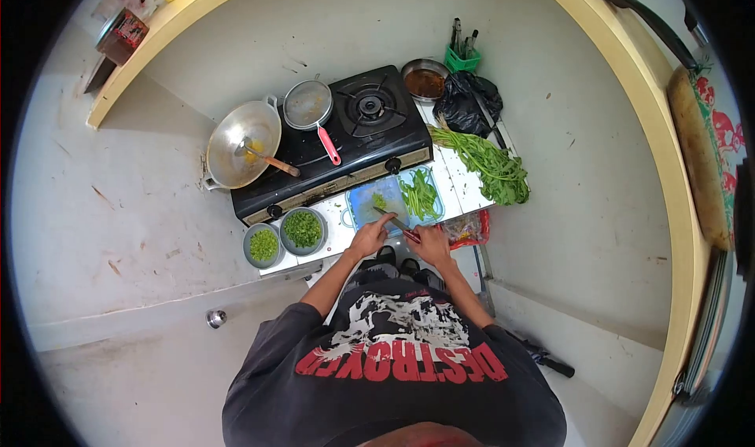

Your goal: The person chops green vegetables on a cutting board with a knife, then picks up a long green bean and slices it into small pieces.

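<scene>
My right hand is closed around the red handle of a knife, whose blade points up and left over the blue cutting board. My left hand has its fingers drawn together at the blade, the index finger lying against it; the thumb is hard to make out. Under the knife tip lies a small heap of chopped greens. Cut green stalks rest to the right, in a light blue tray. Left of the board stand two grey bowls of chopped greens, one darker and one lighter.
Behind the board is a black two-burner stove carrying a wok and a red-handled strainer. Leafy greens, a black plastic bag and a metal pan are at right. A shelf edge curves overhead.
</scene>
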A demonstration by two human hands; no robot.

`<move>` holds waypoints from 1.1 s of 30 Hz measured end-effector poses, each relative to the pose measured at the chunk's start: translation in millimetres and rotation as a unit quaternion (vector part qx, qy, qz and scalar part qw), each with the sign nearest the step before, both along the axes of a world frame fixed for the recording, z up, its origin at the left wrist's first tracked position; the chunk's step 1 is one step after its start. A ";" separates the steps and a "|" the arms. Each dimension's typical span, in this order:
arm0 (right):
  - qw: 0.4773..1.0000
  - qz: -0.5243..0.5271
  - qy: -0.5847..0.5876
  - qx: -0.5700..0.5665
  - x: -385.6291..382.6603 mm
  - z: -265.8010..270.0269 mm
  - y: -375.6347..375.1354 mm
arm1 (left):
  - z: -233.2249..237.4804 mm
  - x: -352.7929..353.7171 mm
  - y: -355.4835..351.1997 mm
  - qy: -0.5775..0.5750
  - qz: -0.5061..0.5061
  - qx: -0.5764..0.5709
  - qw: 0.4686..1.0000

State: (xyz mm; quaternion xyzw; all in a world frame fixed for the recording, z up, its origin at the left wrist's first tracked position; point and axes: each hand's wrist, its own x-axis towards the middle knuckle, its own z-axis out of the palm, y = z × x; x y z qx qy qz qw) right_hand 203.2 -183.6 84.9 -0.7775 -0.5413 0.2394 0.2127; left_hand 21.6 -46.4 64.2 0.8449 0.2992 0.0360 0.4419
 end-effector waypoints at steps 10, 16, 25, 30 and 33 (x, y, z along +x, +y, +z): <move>0.997 -0.001 0.059 0.046 -10.2 -51.4 -42.9 | -2.0 -26.0 -10.7 -0.035 0.179 -0.042 0.982; 0.998 0.040 0.034 0.024 -24.3 -62.7 -28.3 | 2.5 -66.1 -6.6 0.017 0.176 -0.069 0.982; 0.999 0.028 0.010 -0.015 -62.5 -65.2 45.7 | 1.7 -93.2 46.8 -0.023 0.129 -0.134 0.982; 0.999 -0.013 -0.006 -0.044 -77.9 -72.7 67.1 | -4.4 -106.4 69.5 -0.064 0.092 -0.130 0.985; 0.996 -0.068 -0.010 -0.055 -80.3 -74.6 70.3 | -4.9 -113.0 81.9 -0.048 0.070 -0.148 0.985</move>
